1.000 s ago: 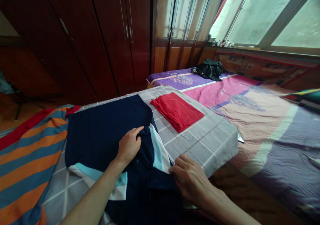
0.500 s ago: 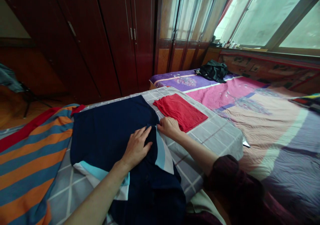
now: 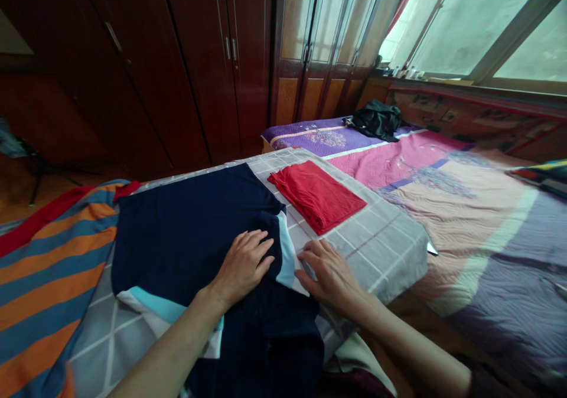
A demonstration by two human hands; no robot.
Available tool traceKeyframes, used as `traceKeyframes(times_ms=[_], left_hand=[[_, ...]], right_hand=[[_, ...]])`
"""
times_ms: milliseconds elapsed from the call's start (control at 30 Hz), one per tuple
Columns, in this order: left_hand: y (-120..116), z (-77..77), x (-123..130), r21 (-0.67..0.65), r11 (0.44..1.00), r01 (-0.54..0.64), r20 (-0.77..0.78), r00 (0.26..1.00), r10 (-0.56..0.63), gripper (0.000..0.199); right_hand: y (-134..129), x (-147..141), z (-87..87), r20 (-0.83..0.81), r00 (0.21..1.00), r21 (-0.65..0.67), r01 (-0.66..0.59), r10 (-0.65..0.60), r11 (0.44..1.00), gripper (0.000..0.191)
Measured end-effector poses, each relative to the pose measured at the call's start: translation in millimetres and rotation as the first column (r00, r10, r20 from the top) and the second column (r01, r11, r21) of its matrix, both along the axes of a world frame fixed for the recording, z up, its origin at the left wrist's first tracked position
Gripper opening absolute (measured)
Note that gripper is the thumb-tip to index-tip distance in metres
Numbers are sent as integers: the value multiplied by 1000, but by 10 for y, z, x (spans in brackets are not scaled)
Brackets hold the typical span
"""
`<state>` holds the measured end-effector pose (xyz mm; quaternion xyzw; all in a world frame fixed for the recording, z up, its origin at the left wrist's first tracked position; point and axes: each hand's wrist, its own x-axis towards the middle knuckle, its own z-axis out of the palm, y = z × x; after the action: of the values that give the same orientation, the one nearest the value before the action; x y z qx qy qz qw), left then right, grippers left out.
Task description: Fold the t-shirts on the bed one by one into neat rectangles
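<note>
A navy shirt (image 3: 186, 227) with light blue and white panels lies spread across the cloth-covered table, its near part bunched up and hanging towards me. My left hand (image 3: 243, 265) rests flat on the navy fabric, fingers stretched out. To its right, my right hand (image 3: 325, 271) is at the outer edge of a light blue and white sleeve panel (image 3: 289, 256). Its thumb and fingers are apart, with the fingertips at the panel's edge. Beyond the right hand lies a folded red garment (image 3: 319, 196).
An orange and blue striped garment (image 3: 57, 268) with red trim lies at the left. The grey checked tablecloth (image 3: 385, 241) covers the table. A bed (image 3: 478, 227) with a patchwork cover stands on the right, with a black garment (image 3: 376, 120) on it. Dark red wardrobes (image 3: 190, 61) line the back.
My right hand has let go of the sleeve's upper corner and come nearer along the panel's edge. The panel lies straighter now. My left hand has stayed on the shirt.
</note>
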<state>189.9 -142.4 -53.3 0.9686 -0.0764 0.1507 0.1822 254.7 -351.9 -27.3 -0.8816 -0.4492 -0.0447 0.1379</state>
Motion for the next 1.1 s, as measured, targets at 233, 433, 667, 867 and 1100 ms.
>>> traceKeyframes(times_ms=[233,433,667,867,1100], left_hand=[[-25,-16,1,67,997,-42,-62,997,46,45],[-51,9,-16,67,995,71,-149,987,-60,46],[-96,31,-22,71,993,89,-112,990,-81,46],[-93,75,-17,55,992,113,-123,987,-106,48],[-95,83,-21,49,981,186,-145,973,-177,48]], right_hand=[[-178,-139,-16,-15,982,43,-188,188,981,20],[-5,-22,149,62,969,-24,-238,239,971,24],[338,378,312,112,979,-191,-146,170,971,23],[671,846,247,88,975,-302,-169,204,938,39],[673,987,240,126,980,-320,-105,152,942,27]])
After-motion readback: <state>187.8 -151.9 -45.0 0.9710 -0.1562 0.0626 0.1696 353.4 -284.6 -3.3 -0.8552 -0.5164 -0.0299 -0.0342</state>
